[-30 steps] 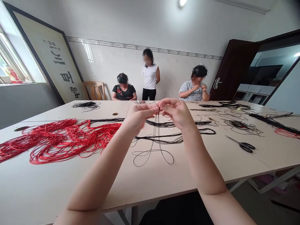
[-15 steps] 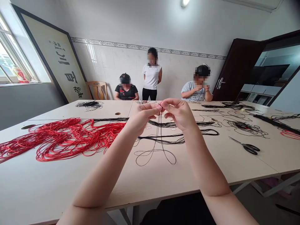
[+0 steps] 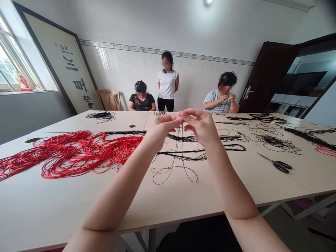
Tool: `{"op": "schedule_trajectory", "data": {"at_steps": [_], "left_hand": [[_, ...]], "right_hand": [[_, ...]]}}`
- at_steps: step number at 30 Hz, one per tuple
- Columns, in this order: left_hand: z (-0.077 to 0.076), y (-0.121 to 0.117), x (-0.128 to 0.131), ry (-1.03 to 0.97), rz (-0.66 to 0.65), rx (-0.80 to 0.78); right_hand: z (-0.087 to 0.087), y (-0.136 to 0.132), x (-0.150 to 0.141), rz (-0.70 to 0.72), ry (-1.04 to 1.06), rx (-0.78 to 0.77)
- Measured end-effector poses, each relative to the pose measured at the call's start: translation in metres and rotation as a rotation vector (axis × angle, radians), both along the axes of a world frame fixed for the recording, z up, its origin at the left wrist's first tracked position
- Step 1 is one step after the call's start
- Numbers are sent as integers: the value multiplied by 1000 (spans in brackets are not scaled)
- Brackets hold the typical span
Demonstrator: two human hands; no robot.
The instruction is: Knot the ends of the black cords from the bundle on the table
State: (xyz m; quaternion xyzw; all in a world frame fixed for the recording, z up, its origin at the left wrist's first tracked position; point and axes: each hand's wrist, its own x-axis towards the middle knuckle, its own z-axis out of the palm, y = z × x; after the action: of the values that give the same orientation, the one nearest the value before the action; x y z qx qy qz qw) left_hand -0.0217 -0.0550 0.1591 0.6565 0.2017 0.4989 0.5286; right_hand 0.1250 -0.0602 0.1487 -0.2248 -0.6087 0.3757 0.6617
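Thin black cord [image 3: 174, 159] hangs from my fingertips, its lower part lying in loops on the table [image 3: 110, 199]. My left hand [image 3: 165, 127] pinches the cord between thumb and forefinger. Close against it, my right hand [image 3: 199, 126] is also closed in a pinch on the cord, with its other fingers curled. The fingertips of both hands nearly touch, so the exact spot where they grip is mostly hidden. Behind the hanging strands lie bundles of black cord [image 3: 225, 147]. A large heap of red cord [image 3: 86, 157] spreads out left of my left forearm.
Black-handled scissors [image 3: 279, 165] lie on the right, points toward the middle. A tangled pile of black cord [image 3: 278, 142] sits behind them, another pile [image 3: 101, 115] at far left. Two people sit across the table; a person in a white shirt [image 3: 168, 85] stands between them.
Both hands stay together on the cord with almost no movement, and the hanging loops keep their shape. The standing person has shifted slightly left; the seated person at right has lowered their hands a little.
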Motion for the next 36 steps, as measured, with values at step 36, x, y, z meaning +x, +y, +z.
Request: {"op": "schedule_trajectory", "data": {"at_steps": [36], "left_hand": [[-1,-5,2,105,171,250]], "right_hand": [[1,-2,7,27,-107,-7]]}}
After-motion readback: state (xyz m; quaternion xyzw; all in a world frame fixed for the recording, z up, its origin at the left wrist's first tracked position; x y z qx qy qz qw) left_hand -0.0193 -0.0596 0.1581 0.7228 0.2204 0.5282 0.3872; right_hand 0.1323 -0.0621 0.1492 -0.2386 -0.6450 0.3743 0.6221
